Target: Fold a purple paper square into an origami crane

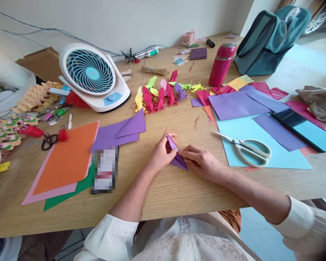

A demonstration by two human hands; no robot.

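Between my two hands is a small piece of folded purple paper (180, 163), close above the wooden table. My left hand (160, 154) grips its upper left part, with the thumb pressed near the middle fold. On the other side my right hand (202, 161) pinches the paper's edge between thumb and fingertips. Larger purple sheets (114, 135) lie to the left of my hands, one folded over at a slant. Behind my hands sits a row of folded paper pieces (161, 98) in red, yellow, green, pink and purple. White-handled scissors (254, 150) rest to the right on light blue paper (277, 163).
A white fan (92, 74) stands at the back left. Orange sheets (67, 156) and a phone (105, 170) lie at the left. Rightward are purple sheets (236, 105), a dark-edged phone-like slab (301, 127), a pink flask (222, 65) and a teal bag (266, 47).
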